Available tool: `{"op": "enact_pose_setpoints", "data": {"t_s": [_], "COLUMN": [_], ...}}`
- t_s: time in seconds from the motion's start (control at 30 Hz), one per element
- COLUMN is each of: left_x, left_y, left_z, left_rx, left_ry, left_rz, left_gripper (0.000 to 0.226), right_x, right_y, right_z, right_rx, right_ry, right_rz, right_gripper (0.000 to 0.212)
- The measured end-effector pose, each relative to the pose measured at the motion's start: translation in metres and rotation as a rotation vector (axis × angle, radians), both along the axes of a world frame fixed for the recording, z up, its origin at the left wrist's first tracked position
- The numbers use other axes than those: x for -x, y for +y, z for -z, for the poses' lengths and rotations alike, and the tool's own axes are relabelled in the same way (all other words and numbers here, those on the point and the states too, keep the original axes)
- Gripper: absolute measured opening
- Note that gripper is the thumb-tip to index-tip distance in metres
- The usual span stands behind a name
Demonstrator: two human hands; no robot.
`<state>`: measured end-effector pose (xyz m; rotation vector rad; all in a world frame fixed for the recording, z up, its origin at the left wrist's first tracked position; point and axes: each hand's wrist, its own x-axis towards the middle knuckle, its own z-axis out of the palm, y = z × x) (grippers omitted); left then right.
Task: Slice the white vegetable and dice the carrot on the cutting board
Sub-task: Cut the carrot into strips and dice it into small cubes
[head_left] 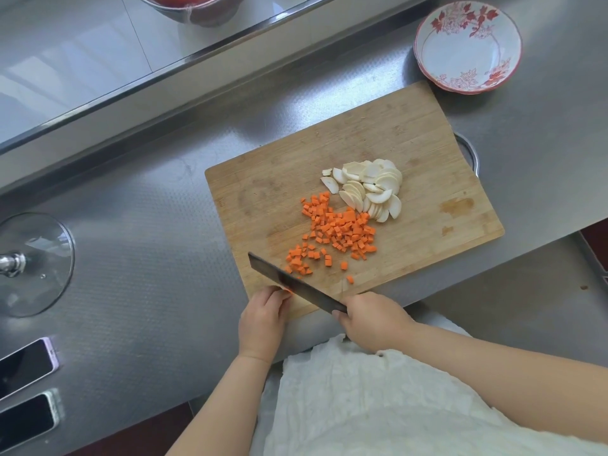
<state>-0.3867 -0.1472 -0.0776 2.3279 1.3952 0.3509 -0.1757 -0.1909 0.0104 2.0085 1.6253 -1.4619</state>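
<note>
Here, small orange carrot cubes (335, 230) and pale white vegetable slices (368, 189) lie heaped side by side mid-way across the scarred rectangular wooden cutting board (427, 153).

The right hand (371, 320) grips the handle of a dark, broad-bladed cleaver (292, 284), its blade angled over the board's near edge. The left hand (263, 320) curls its fingertips on a last orange carrot piece (288, 291), mostly hidden beside the blade. No writing is legible. A red-flowered white ceramic bowl (467, 47) sits beyond the board.
</note>
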Motion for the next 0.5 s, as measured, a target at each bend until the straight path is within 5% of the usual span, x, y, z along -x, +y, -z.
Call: {"op": "enact_pose_setpoints", "data": {"t_s": [0.5], "left_x": [-0.003], "left_y": [0.003], "left_z": [-0.003], "left_rx": [0.018], "left_ry": [0.046], "left_rz": [-0.005], "left_gripper": [0.011], "right_x": [0.014], "right_y": [0.007], "right_z": [0.008], "right_rx": [0.064], "right_ry": [-0.057], "right_rz": [0.015], "right_gripper": [0.029]}}
